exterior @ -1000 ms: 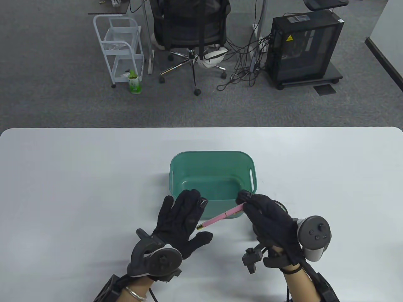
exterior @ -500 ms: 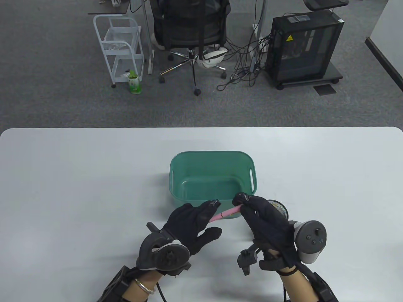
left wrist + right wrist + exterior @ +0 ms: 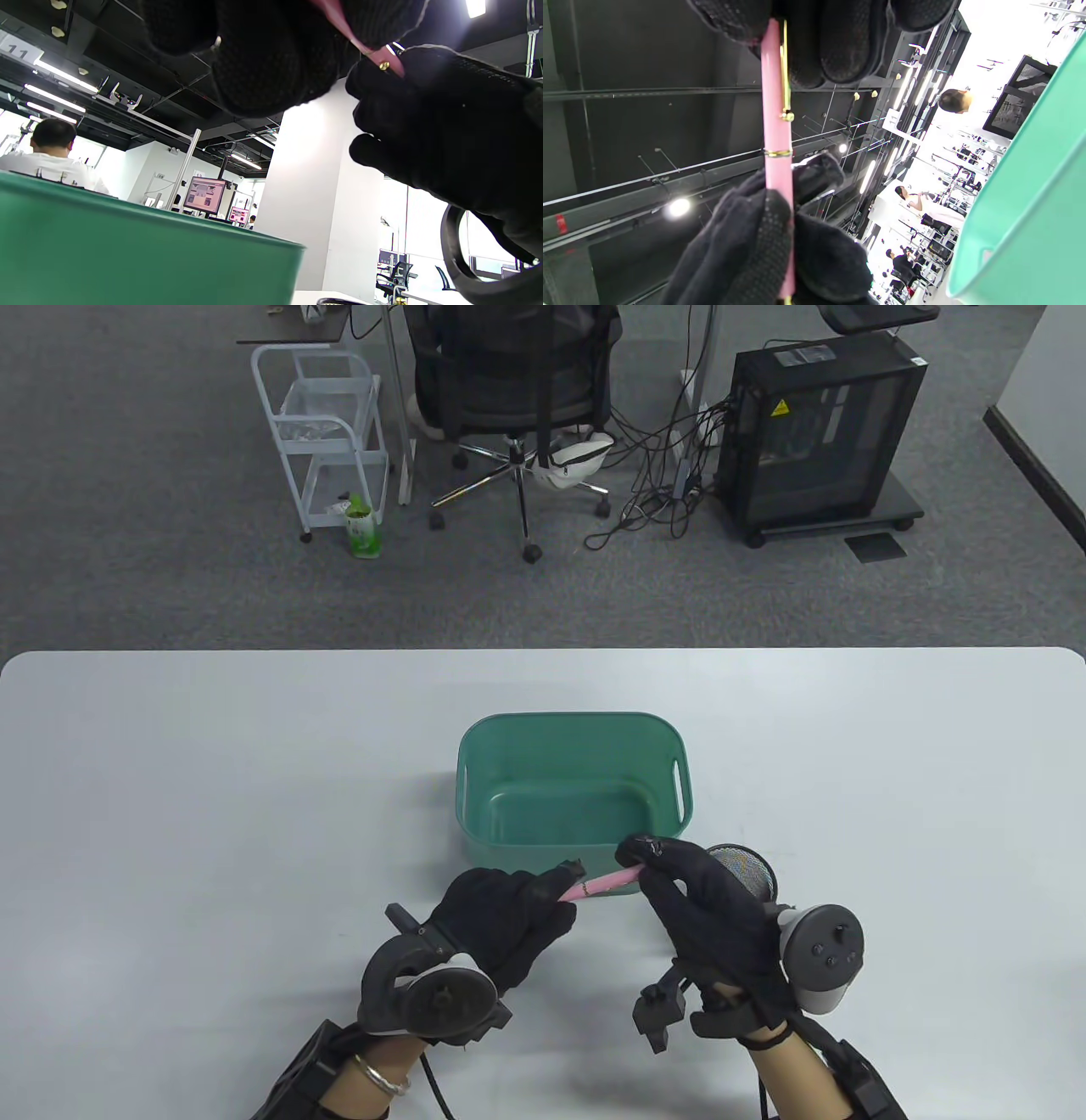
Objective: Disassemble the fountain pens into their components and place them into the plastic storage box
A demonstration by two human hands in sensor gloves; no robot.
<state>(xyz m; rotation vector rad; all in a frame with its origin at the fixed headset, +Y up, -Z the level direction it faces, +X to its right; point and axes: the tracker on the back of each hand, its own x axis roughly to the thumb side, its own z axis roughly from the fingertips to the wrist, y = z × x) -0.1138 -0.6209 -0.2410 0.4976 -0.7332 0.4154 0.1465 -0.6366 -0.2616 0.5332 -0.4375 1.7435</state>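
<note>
Pink fountain pen [image 3: 605, 884], still in one piece, gold clip and gold band showing in the right wrist view [image 3: 776, 127]. It is held in the air between the two hands, just in front of the near wall of the green plastic storage box [image 3: 484, 746], above the table [image 3: 170, 780], not inside the box.

Right hand [image 3: 704, 899]: fingertips [image 3: 835, 51] curled and clamped on the clip end of the pen; the clip lies against the finger pads. In the table view this end is the higher, box-side end.

Left hand [image 3: 501, 916]: fingers [image 3: 763, 250] wrapped round the opposite end, the barrel below the gold band. The pen passes between thumb and curled fingers; only a short pink length with the band shows between the two grips. In the left wrist view the pink barrel [image 3: 339, 21] runs out from under the left fingers to the right hand [image 3: 445, 127], gold clip tip just at the right fingertips.

Both hands close together, fingertips nearly meeting along the pen. Whether cap and barrel have begun to separate: cannot tell; no gap is visible at the band.

Box interior as seen in the table view: only the green floor. A round mesh object [image 3: 747, 872] sits on the table just behind the right hand's knuckles, partly hidden.

Beyond the table's far edge: office chair [image 3: 509, 381], white trolley [image 3: 322, 432], black computer case [image 3: 814, 432].
</note>
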